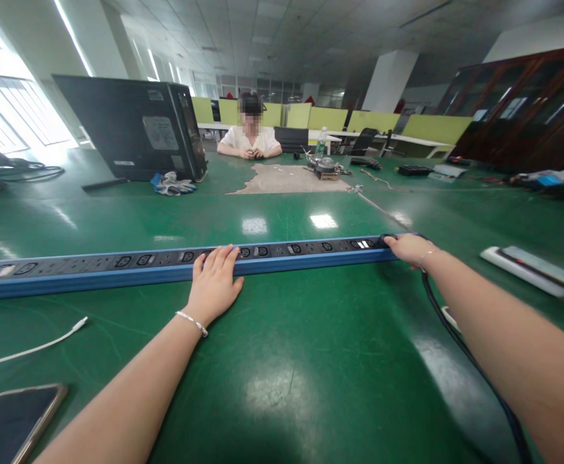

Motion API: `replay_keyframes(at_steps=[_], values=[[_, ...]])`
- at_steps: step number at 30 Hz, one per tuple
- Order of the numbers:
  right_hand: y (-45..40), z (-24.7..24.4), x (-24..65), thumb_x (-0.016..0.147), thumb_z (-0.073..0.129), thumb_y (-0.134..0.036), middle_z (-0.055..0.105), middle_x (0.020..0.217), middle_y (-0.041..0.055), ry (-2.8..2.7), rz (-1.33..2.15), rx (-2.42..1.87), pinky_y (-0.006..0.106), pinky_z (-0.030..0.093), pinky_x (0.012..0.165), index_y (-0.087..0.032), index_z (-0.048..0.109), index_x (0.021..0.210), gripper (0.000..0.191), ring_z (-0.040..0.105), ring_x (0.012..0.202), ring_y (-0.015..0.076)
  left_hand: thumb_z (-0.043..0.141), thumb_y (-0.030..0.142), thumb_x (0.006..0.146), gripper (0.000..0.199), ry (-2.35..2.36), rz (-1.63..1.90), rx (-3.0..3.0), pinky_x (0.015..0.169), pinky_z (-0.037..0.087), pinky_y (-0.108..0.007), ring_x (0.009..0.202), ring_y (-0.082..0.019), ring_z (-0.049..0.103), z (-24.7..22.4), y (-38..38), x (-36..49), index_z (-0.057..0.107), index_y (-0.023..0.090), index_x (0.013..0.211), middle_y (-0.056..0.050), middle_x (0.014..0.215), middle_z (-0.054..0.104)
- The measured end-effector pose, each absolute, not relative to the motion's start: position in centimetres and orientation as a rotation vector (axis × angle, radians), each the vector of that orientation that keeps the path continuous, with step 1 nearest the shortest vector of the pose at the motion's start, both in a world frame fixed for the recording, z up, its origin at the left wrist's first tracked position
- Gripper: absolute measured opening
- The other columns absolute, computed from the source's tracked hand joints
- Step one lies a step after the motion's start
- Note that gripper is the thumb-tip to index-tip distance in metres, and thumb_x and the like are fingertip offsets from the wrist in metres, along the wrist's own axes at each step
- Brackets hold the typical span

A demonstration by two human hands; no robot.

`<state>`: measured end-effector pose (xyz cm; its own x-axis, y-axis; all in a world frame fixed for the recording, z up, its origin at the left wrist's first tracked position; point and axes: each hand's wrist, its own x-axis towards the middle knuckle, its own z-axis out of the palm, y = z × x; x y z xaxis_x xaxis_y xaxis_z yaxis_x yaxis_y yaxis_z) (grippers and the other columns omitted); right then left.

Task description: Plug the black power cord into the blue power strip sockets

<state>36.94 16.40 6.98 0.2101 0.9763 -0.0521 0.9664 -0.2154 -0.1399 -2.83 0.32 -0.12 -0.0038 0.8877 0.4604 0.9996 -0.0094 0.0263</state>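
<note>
A long blue power strip (291,260) with a black face and several sockets lies across the green table. It runs out of view on the left. My left hand (216,277) rests on it near the middle, fingers stretched over the socket face and the thumb apart on the near side. At the strip's right end, my right hand (410,248) is closed around that end, its thumb on top and its other fingers partly hidden. A thick black cable (448,325) hangs below the right hand and curves toward the lower right.
A phone (15,422) and a white cable (44,348) lie at near left. Farther back stand a black computer case (131,129) and gloves (173,183). A person (250,138) sits opposite, near a bottle (321,142). A white power strip (528,270) lies at right.
</note>
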Motion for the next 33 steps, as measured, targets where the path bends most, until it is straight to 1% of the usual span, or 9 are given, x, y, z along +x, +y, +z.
replay_keyframes(at_steps=[4,8,10,14,16,21,26,30,33], values=[[16.0,6.7,36.7,0.09,0.026,-0.048,0.067,0.091,0.0194,-1.924,0.152,-2.493,0.033,0.05,0.056,-0.007,0.059,0.111,0.057,0.063,0.059,0.0225,0.046,0.033,0.08,0.057,-1.969,-0.499,-1.97,0.109,0.019,-0.047,0.13,-0.026,0.036,0.0,0.4,-2.8,0.038,0.021,0.136,-0.008,0.141,0.044],[16.0,7.1,36.4,0.089,0.028,-0.049,0.065,0.1,0.0202,-1.895,0.248,-2.499,0.031,0.047,0.048,-0.007,0.056,0.116,0.057,0.061,0.058,0.0215,0.046,0.034,0.081,0.056,-1.967,-0.492,-1.97,0.109,0.019,-0.047,0.13,-0.026,0.037,0.0,0.4,-2.8,0.039,0.019,0.135,-0.008,0.141,0.044],[16.1,7.7,36.2,0.09,0.029,-0.049,0.064,0.099,0.0209,-1.914,0.299,-2.535,0.03,0.046,0.046,-0.006,0.055,0.116,0.057,0.061,0.058,0.0213,0.046,0.034,0.081,0.056,-1.966,-0.49,-1.967,0.109,0.019,-0.047,0.13,-0.026,0.037,-0.1,0.4,-2.8,0.039,0.019,0.135,-0.008,0.141,0.045],[16.3,9.1,35.6,0.091,0.031,-0.047,0.063,0.081,0.0186,-1.957,0.368,-2.617,0.029,0.044,0.048,-0.001,0.057,0.108,0.055,0.058,0.056,0.0199,0.046,0.033,0.081,0.055,-1.951,-0.486,-1.962,0.109,0.019,-0.047,0.129,-0.026,0.037,-0.1,0.4,-2.8,0.039,0.02,0.134,-0.008,0.141,0.045],[16.3,9.2,35.4,0.091,0.031,-0.047,0.063,0.076,0.017,-1.951,0.38,-2.627,0.028,0.044,0.048,-0.001,0.058,0.105,0.056,0.058,0.057,0.0196,0.046,0.033,0.081,0.056,-1.948,-0.486,-1.962,0.109,0.019,-0.047,0.129,-0.025,0.037,0.0,0.4,-2.8,0.039,0.019,0.135,-0.008,0.141,0.045],[16.1,8.1,35.9,0.091,0.025,-0.05,0.065,0.089,0.0202,-1.959,0.243,-2.604,0.032,0.047,0.053,-0.004,0.057,0.111,0.06,0.062,0.058,0.0216,0.047,0.034,0.081,0.057,-1.979,-0.481,-1.972,0.108,0.02,-0.047,0.13,-0.026,0.036,0.0,0.4,-2.8,0.038,0.021,0.135,-0.008,0.141,0.044],[15.8,7.4,36.5,0.09,0.024,-0.051,0.065,0.103,0.019,-1.989,0.197,-2.532,0.03,0.047,0.05,-0.009,0.057,0.114,0.059,0.063,0.059,0.0208,0.045,0.035,0.082,0.055,-1.98,-0.492,-1.965,0.108,0.02,-0.046,0.13,-0.025,0.037,0.0,0.4,-2.8,0.038,0.02,0.135,-0.008,0.141,0.045],[15.7,7.4,36.3,0.091,0.023,-0.048,0.065,0.103,0.0194,-2.08,0.13,-2.515,0.03,0.048,0.061,-0.009,0.061,0.11,0.057,0.064,0.066,0.0213,0.044,0.036,0.083,0.055,-1.979,-0.485,-1.963,0.108,0.02,-0.046,0.13,-0.025,0.037,0.1,0.4,-2.8,0.038,0.02,0.135,-0.008,0.141,0.044],[15.9,8.2,37.2,0.093,0.019,-0.044,0.065,0.094,0.0203,-2.149,0.062,-2.45,0.029,0.046,0.065,-0.006,0.061,0.105,0.058,0.063,0.065,0.0194,0.044,0.036,0.083,0.055,-1.982,-0.481,-1.964,0.108,0.02,-0.046,0.13,-0.025,0.037,0.1,0.4,-2.8,0.038,0.02,0.135,-0.008,0.141,0.044]])
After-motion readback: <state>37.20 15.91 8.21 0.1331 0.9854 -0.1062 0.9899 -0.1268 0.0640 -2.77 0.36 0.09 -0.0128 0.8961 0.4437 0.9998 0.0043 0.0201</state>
